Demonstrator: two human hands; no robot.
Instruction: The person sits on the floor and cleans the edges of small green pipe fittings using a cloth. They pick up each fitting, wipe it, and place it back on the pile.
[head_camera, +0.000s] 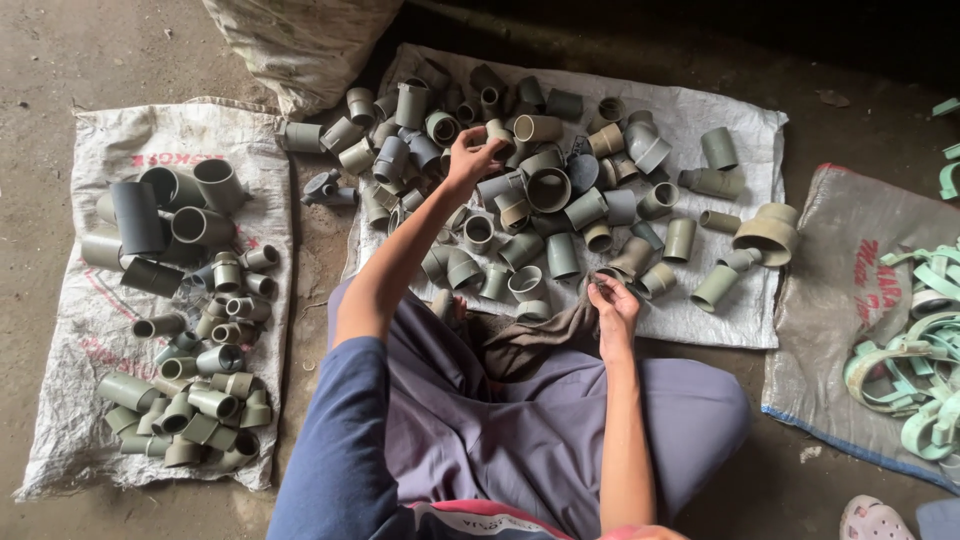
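My left hand (468, 158) reaches out over a heap of grey and olive plastic pipe fittings (560, 200) lying on a white woven sack (700, 300). Its fingers are closed on a small fitting in the middle of the heap. My right hand (612, 305) rests near the sack's front edge, its fingers pinching a dark brown cloth (535, 340) that lies across my lap. I sit cross-legged in purple trousers and a blue sleeve.
A second white sack (60, 420) at the left carries sorted grey fittings (190, 330). A grey sack (830, 300) at the right holds pale green plastic clamps (925, 350). A full bag (300, 40) stands behind. A sandal (872, 520) lies at bottom right on the dirt floor.
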